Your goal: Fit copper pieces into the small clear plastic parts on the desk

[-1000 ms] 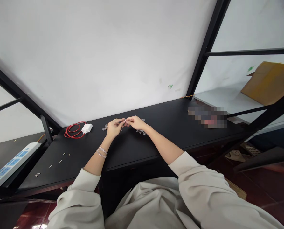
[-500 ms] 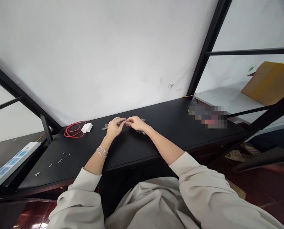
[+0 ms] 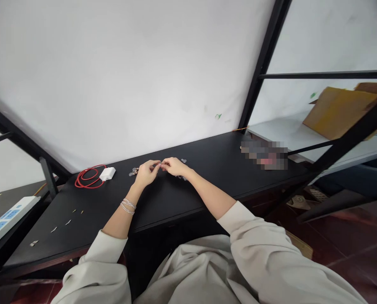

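Note:
Above the black table [image 3: 163, 198], my left hand [image 3: 146, 173] and my right hand [image 3: 175, 166] meet fingertip to fingertip. Each is closed in a pinch around something small and shiny, too tiny to make out. Small clear and brownish pieces [image 3: 133, 172] lie just left of my left hand. Another clear piece [image 3: 183, 161] sits behind my right hand, and a few more [image 3: 182, 177] show partly from under my right wrist.
A white adapter [image 3: 107, 173] with a coiled red cable [image 3: 86, 184] lies to the left. Small scraps [image 3: 53, 229] are at the front left, beside a white power strip [image 3: 7, 221]. A blurred-out object [image 3: 266, 155] lies at the right. Cardboard box [image 3: 337, 112] on a side shelf.
The whole view has shifted, so the table and its items appear a little further left. My hands stay together with the fingertips still pinched.

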Available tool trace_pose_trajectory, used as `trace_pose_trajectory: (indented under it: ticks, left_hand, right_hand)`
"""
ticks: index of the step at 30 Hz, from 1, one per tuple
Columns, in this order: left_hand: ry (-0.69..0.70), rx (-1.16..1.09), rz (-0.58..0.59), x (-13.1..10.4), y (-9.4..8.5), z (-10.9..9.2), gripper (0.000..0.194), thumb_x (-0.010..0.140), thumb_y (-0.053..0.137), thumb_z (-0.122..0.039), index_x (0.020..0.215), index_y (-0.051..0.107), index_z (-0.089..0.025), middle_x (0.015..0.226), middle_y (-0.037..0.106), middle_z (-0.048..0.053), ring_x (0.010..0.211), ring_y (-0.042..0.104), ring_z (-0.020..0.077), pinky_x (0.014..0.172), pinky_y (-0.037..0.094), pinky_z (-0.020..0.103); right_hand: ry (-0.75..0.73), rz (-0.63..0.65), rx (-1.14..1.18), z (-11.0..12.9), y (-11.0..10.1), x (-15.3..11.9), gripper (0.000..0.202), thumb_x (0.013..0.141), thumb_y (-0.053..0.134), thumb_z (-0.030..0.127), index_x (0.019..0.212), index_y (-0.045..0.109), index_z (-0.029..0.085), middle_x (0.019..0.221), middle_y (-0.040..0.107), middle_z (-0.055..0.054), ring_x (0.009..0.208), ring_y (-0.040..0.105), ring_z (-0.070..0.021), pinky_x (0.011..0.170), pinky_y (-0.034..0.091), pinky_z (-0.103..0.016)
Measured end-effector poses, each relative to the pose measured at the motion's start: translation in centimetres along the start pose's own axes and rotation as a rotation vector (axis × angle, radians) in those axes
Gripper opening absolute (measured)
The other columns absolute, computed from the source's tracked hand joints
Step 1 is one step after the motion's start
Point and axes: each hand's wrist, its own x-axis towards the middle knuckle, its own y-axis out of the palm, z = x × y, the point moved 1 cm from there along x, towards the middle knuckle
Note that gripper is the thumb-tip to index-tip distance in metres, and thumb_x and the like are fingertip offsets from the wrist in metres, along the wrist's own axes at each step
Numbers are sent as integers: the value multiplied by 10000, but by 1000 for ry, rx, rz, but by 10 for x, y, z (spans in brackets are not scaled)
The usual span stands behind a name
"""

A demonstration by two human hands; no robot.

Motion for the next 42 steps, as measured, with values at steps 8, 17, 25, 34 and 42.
trace_pose_trajectory:
  ticks: [8,17,25,34,42]
  left_hand:
    - [-115,-3,3,0,-3,4,376,876,657,-490,1033,749,-161,714,741,75,627,731,226,583,582,315]
    - [-261,-390,68,2,1,-7,609,672,829,-631,1004,680,-143,937,749,117,595,698,198,455,581,304]
    - [-334,-311,152,6,-4,0,632,616,848,-625,1037,746,-165,952,772,92,685,725,243,536,630,342]
    - [-345,-198,93,8,-5,9,558,633,832,-605,1020,730,-215,886,768,50,681,723,239,522,609,302]
    - [-341,-186,68,9,-9,2,671,600,834,-589,1144,707,-218,935,778,52,666,730,248,519,620,329]
  right_hand:
    - [24,-79,42,-6,0,3,101,933,678,196,955,776,184,914,798,-66,867,731,-187,825,526,-294]
    - [4,-74,41,-4,1,3,171,935,697,208,1074,791,177,1041,810,-75,991,756,-187,878,534,-244]
    - [3,-78,35,-13,3,11,209,876,729,153,1079,766,187,1034,807,-46,1009,761,-180,868,543,-219]
    - [27,-133,124,-9,3,9,160,824,783,178,978,760,218,917,792,2,968,761,-178,861,551,-229]
    - [3,-117,140,-9,4,11,199,841,713,142,1006,789,222,934,802,-5,969,762,-178,873,547,-228]
